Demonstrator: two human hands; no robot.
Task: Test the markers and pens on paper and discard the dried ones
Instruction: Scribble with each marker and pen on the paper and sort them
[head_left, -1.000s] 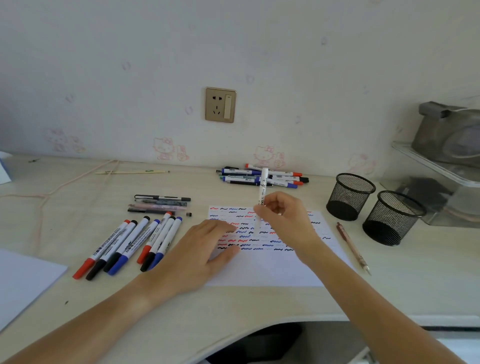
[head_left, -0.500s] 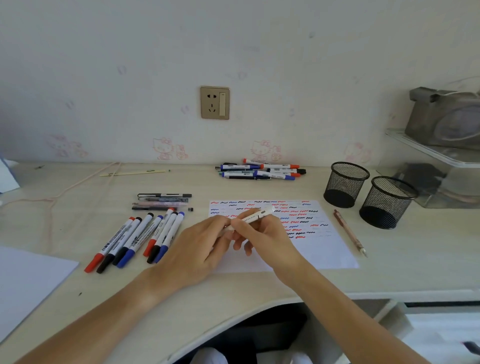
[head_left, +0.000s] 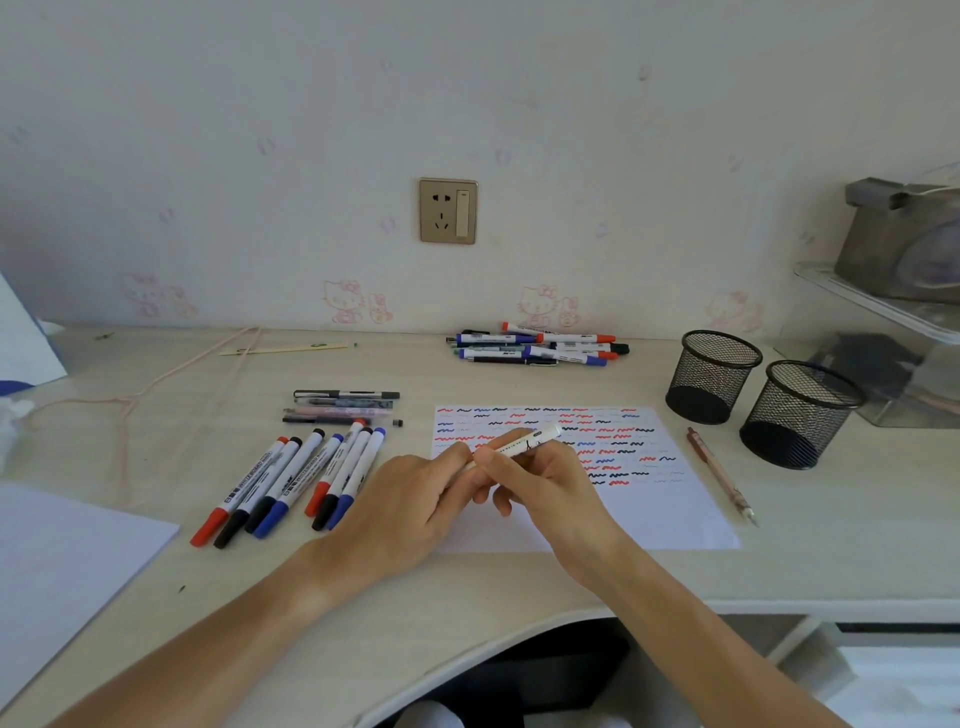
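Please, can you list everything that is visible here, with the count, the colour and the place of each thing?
white pen: 1, white, held over the paper
paper: 1 sheet, white with red, blue and black squiggles, desk centre
markers in a row: 7, white with red, black or blue caps, left of the paper
thin pens: a few, dark and pinkish, behind the row
marker pile: several, count unclear, by the wall
mesh cups: 2, black, right of the paper
brown pen: 1, between paper and cups
wall socket: 1, gold, on the wall
left hand: grips the pen's near end
right hand: pinches the pen's barrel
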